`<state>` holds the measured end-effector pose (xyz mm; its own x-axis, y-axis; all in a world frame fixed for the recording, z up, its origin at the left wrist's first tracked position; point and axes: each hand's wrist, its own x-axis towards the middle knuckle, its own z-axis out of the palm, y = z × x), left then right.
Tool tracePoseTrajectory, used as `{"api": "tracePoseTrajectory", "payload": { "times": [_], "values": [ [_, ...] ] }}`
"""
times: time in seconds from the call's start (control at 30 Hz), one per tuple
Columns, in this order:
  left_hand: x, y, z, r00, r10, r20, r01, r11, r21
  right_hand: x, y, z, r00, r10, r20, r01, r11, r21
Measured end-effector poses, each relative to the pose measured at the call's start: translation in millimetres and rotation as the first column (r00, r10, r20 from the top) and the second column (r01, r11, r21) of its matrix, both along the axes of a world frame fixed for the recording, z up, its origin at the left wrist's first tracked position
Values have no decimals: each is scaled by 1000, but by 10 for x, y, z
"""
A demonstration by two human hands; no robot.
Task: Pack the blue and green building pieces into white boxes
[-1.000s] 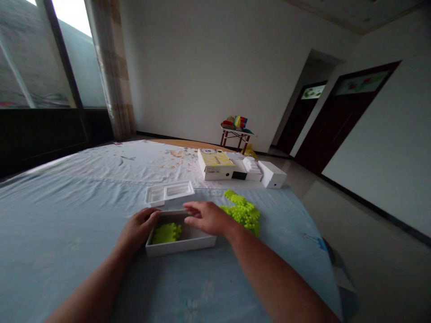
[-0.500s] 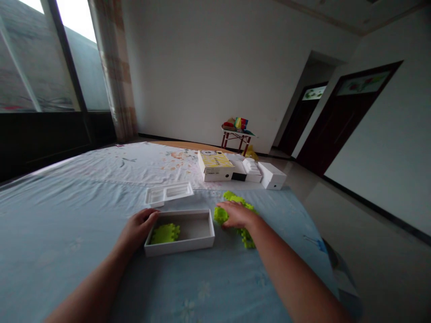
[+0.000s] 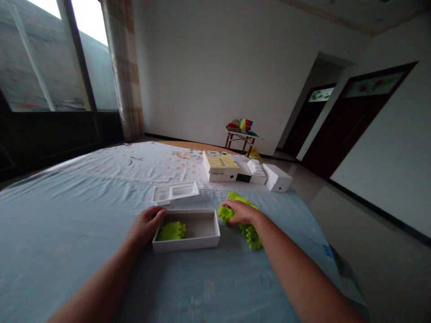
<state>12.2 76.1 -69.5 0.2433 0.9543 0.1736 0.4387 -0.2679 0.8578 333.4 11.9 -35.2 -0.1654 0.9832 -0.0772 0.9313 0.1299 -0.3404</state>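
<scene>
A shallow white box (image 3: 202, 244) lies on the light blue bed sheet (image 3: 67, 233), with a lime green puzzle piece (image 3: 171, 231) inside at its left end. My left hand (image 3: 145, 225) rests against the box's left end, fingers curled on its rim. Just right of the box my right hand (image 3: 239, 212) is closed on a green piece (image 3: 224, 213) at the edge of a pile of green pieces (image 3: 249, 232).
A white plastic insert tray (image 3: 175, 192) lies behind the box. Farther back stand a yellow-topped box (image 3: 220, 166) and white boxes (image 3: 276, 177). The bed's right edge drops to a tiled floor. A small red-legged table (image 3: 240, 134) with colourful items stands by the wall.
My right hand left the space above the white box, moved right to the green pile and closed on a piece. My left hand stayed at the box's left end.
</scene>
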Motion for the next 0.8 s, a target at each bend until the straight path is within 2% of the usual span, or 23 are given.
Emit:
{"api": "tracePoseTrajectory", "payload": {
  "times": [0.17, 0.37, 0.43, 0.57, 0.8],
  "values": [
    [2, -6, 15, 1000, -9, 4, 9, 1000, 9, 28, -10, -26, 996, -9, -88, 15, 998, 68],
    [-4, 13, -13, 1000, -9, -3, 9, 1000, 4, -6, -20, 18, 985, 21, -170, -20, 1000, 9],
    [-4, 10, -14, 1000, -6, -7, 6, 1000, 3, 9, -8, 47, 984, 28, -178, -23, 999, 26],
    [0, 14, -25, 1000, -14, -8, 14, 1000, 0, 73, 26, 79, 990, 55, -128, -50, 998, 44],
    [-3, 24, -42, 1000, -12, -10, 11, 1000, -9, 51, 5, 107, 992, 122, -16, -123, 990, -74]
  ]
}}
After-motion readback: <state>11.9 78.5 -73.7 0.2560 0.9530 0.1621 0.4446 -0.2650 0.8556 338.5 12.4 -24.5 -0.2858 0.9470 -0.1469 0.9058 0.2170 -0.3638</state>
